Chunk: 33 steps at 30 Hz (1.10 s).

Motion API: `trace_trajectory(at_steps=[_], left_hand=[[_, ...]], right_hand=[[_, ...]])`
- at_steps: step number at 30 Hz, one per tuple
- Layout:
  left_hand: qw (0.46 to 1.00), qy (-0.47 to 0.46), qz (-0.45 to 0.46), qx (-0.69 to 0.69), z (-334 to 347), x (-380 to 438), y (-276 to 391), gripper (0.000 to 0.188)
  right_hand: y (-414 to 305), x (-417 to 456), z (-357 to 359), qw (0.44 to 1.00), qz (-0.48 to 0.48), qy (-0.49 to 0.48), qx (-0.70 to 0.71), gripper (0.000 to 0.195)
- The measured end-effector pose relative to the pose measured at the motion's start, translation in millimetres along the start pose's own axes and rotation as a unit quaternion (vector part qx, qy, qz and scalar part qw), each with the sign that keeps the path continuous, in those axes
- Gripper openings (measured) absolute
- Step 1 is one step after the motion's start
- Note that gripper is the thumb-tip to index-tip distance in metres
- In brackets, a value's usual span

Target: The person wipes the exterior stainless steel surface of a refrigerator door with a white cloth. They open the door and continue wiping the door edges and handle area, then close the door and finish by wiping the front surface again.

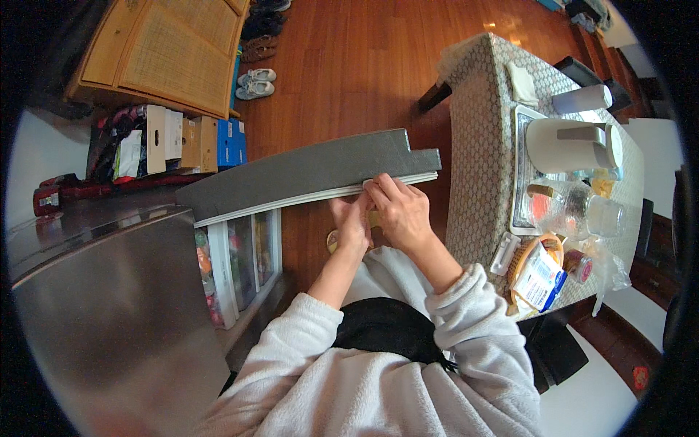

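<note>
A grey refrigerator door (306, 166) stands open before me, seen from above, with a notch at its far right corner. White ribbed gasket strips (267, 207) run along its near side. My right hand (401, 210) bends over the gasket, its fingertips pinching a small white piece (366, 185); whether that is gasket or something separate cannot be told. Against it, just to the left, is my left hand (352, 221), its fingers bent near the same spot and partly hidden. Below the door, transparent freezer drawers (242, 259) show packed food inside the refrigerator body (120, 295).
To the right, a cloth-covered table (472, 180) bears a white pitcher (568, 145), a tray (517, 218), a glass jug (557, 205) and a wicker basket (551, 246) with packets. Boxes (188, 142), a rattan-front cabinet (175, 54) and shoes (255, 84) line the left. Wooden floor (349, 65) lies beyond.
</note>
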<state>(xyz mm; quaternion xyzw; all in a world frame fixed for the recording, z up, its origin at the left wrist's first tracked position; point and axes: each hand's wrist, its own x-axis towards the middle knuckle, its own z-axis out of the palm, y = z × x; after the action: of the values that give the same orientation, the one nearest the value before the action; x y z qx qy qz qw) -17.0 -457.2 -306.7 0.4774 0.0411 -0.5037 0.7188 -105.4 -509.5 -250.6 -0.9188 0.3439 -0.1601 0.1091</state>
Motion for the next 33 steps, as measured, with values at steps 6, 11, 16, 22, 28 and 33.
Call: trace_trajectory(at_steps=[6, 11, 16, 22, 28, 33], left_hand=[[0.999, 0.001, -0.032, 0.017, 0, 3, 5, 0.043], [0.999, -0.019, -0.029, 0.0, -4, 5, 4, 0.047], [1.0, -0.022, -0.004, -0.003, -2, 4, 0, 0.034], [1.0, -0.027, -0.006, -0.003, -5, 3, 0, 0.049], [0.999, -0.052, 0.009, 0.009, -10, 7, -8, 0.052], [0.998, -0.058, 0.017, -0.004, -15, 8, -12, 0.05]], right_hand=[[15, -9, -7, 0.996, 0.007, -0.015, -0.09, 0.026], [54, -23, -38, 0.985, 0.005, -0.057, -0.166, 0.031], [71, -30, -45, 0.981, 0.043, -0.032, -0.187, 0.027], [76, -50, -64, 0.963, 0.217, -0.017, -0.158, 0.028], [13, -11, -28, 0.999, -0.007, 0.011, -0.035, 0.025], [7, -4, -7, 0.998, -0.012, -0.011, -0.057, 0.023]])
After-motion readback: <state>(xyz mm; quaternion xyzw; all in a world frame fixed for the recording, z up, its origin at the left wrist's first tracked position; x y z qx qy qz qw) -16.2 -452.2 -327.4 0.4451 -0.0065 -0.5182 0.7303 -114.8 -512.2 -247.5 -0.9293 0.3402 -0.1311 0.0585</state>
